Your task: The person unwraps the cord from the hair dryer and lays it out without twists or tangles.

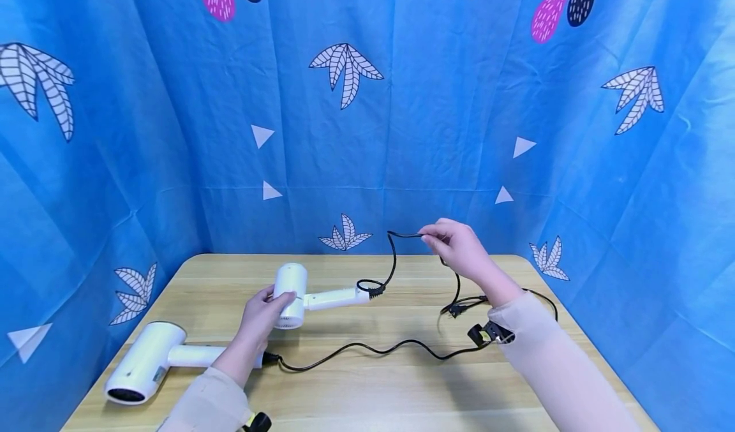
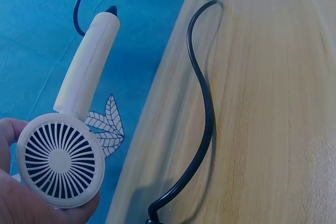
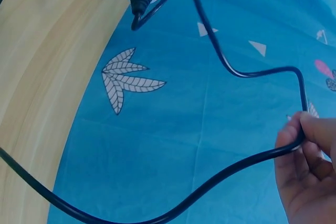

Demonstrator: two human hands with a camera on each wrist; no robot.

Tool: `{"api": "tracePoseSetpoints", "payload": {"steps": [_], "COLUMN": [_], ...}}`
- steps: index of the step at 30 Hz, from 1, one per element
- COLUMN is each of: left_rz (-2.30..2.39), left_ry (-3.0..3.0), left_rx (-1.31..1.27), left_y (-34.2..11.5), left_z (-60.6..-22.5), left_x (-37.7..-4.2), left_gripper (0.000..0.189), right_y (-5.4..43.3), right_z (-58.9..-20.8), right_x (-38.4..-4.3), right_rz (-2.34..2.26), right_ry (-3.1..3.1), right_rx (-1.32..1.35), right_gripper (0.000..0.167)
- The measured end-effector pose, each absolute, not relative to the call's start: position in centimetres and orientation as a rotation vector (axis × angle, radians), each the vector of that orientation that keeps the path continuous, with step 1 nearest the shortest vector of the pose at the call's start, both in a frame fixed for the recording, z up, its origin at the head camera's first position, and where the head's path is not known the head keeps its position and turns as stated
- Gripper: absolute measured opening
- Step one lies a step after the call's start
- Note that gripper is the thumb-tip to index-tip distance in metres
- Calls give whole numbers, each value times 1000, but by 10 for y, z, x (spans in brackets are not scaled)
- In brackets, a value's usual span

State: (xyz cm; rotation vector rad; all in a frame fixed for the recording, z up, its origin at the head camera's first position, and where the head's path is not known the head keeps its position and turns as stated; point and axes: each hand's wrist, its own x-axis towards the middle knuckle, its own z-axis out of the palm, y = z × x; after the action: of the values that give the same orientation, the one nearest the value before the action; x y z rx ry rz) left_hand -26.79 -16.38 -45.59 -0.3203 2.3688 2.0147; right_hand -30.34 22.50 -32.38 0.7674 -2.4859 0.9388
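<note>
My left hand (image 1: 261, 314) grips the round head of a small white hair dryer (image 1: 291, 291), its handle pointing right. In the left wrist view the slotted vent of this hair dryer (image 2: 60, 163) faces the camera, with the fingers wrapped about its rim. A black cord (image 1: 393, 260) leaves the handle's end and makes a small loop there. Up and to the right, my right hand (image 1: 453, 244) pinches that cord between thumb and fingers. In the right wrist view the cord (image 3: 236, 166) bends at the fingertips of the right hand (image 3: 310, 166) and sags away to the left.
A second, larger white hair dryer (image 1: 146, 362) lies on the wooden table (image 1: 367, 394) at the left, partly behind the left forearm. Its black cord (image 1: 379, 352) runs across to the right. A plug (image 1: 456, 311) lies near the right forearm. Blue patterned cloth (image 1: 356, 145) surrounds the table.
</note>
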Motion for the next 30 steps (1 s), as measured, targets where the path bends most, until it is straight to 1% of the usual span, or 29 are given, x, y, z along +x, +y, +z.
{"api": "tracePoseSetpoints", "payload": {"steps": [13,19,30], "left_rz": [1975,1958,1936], "left_ry": [2355,2363,2377], "left_rx": [-322,-318,-324], "left_y": [-171,-177,-190], "left_z": [-456,-456,-462], "left_x": [-266,-268,-266], "left_gripper": [88,90,85], "right_y": [242,255,282], "right_z": [-323,-324,-333], "right_x": [-315,-318,-321], "right_rz": [945,945,905], "right_ry": [-2438,-2437,-2425], "right_rx": [475,408,313], "right_gripper": [19,22,24]}}
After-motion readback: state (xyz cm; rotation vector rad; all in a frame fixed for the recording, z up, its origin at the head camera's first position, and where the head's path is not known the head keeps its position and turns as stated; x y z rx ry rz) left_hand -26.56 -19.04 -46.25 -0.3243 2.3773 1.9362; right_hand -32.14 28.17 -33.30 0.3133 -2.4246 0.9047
